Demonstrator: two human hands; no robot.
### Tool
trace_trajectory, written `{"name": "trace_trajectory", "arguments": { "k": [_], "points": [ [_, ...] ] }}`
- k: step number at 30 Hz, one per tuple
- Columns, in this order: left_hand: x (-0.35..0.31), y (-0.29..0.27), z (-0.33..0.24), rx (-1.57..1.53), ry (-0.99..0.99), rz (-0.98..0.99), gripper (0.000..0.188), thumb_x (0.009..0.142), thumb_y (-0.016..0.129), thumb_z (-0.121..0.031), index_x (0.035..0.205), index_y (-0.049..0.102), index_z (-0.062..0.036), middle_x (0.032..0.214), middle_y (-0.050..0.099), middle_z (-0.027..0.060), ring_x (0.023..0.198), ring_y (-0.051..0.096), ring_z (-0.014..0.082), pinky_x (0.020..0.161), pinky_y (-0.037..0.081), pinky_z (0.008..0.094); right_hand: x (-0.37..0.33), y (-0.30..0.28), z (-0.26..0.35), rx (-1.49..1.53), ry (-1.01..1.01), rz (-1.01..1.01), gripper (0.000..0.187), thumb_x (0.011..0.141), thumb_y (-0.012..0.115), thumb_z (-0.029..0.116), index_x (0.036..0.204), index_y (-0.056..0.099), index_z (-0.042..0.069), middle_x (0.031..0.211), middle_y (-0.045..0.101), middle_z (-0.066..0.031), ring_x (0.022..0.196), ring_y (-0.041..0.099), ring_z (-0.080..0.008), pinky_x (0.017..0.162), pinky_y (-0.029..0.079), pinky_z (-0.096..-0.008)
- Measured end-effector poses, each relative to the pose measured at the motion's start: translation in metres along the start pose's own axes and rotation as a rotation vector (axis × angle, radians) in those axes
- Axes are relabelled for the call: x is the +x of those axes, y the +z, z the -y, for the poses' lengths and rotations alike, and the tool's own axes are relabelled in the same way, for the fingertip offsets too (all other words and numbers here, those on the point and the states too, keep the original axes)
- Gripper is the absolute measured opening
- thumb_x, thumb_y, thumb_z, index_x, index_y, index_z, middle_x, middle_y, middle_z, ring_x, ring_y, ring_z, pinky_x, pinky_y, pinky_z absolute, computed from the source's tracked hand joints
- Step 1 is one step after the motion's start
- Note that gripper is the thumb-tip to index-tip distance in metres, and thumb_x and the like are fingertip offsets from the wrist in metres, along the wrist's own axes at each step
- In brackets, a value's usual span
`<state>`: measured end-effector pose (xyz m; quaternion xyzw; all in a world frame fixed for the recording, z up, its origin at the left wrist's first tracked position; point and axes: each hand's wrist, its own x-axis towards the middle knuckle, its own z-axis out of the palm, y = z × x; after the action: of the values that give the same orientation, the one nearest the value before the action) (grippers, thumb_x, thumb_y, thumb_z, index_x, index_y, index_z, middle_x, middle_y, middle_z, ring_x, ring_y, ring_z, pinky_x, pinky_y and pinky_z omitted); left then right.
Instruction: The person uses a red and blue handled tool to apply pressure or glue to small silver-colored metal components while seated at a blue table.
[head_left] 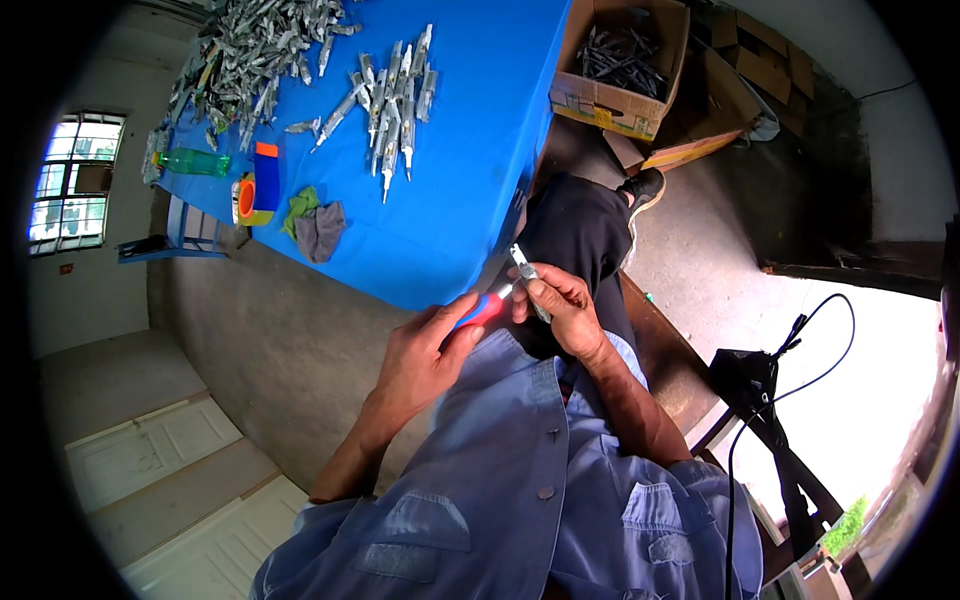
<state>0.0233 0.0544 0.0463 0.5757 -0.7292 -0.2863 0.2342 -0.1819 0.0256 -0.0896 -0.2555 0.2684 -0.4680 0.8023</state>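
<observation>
My left hand [425, 355] is closed around a screwdriver with a red and blue handle [483, 311]. Its short bright shaft points at a slender grey-white part [522, 264], which my right hand [565, 308] pinches upright between thumb and fingers. Both hands are close together above my lap, just off the near corner of the blue-covered table [440, 240]. On that cover lies a small group of similar slender parts [395, 105]. A much larger heap of them [255, 60] fills the far left. The tip of the screwdriver is partly hidden by my right fingers.
Left on the table are a green plastic bottle [195, 162], an orange tape roll [245, 198], a blue box-like item [266, 180] and a grey cloth [320, 232]. A cardboard box [610, 108] with dark parts stands at the far right. A black cable [735, 470] hangs at my right.
</observation>
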Motion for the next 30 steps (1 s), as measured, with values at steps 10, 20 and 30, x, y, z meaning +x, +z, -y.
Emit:
{"name": "trace_trajectory", "arguments": {
  "k": [10,20,30],
  "points": [
    [0.004,0.001,0.008,-0.036,-0.031,-0.099,0.036,0.096,0.074,-0.011,0.129,0.068,-0.0003,0.11,0.075,0.0215,0.096,0.075,0.0334,0.08,0.059,0.0396,0.002,0.001,0.001,-0.003,0.003,0.011,0.028,0.11,0.056,0.019,0.128,0.067,-0.001,0.098,0.069,-0.004,0.083,0.066,-0.0135,0.079,0.055,-0.0292],
    [0.008,-0.016,0.03,0.178,0.053,-0.159,0.038,0.089,0.08,-0.009,0.124,0.07,-0.0006,0.108,0.075,0.0202,0.093,0.075,0.0372,0.078,0.059,0.0422,0.002,0.007,0.002,-0.094,-0.047,-0.036,0.033,0.109,0.053,0.024,0.121,0.068,-0.003,0.09,0.067,-0.0067,0.075,0.064,-0.0162,0.074,0.053,-0.0301],
    [0.005,-0.005,0.02,0.148,0.165,-0.141,0.038,0.086,0.081,-0.008,0.122,0.07,-0.0028,0.096,0.075,0.0148,0.078,0.075,0.0311,0.064,0.059,0.0387,0.002,0.017,0.006,-0.11,-0.058,-0.12,0.028,0.105,0.057,0.025,0.097,0.072,0.002,0.073,0.061,0.0005,0.06,0.052,-0.0072,0.057,0.04,-0.0239]
  ]
}}
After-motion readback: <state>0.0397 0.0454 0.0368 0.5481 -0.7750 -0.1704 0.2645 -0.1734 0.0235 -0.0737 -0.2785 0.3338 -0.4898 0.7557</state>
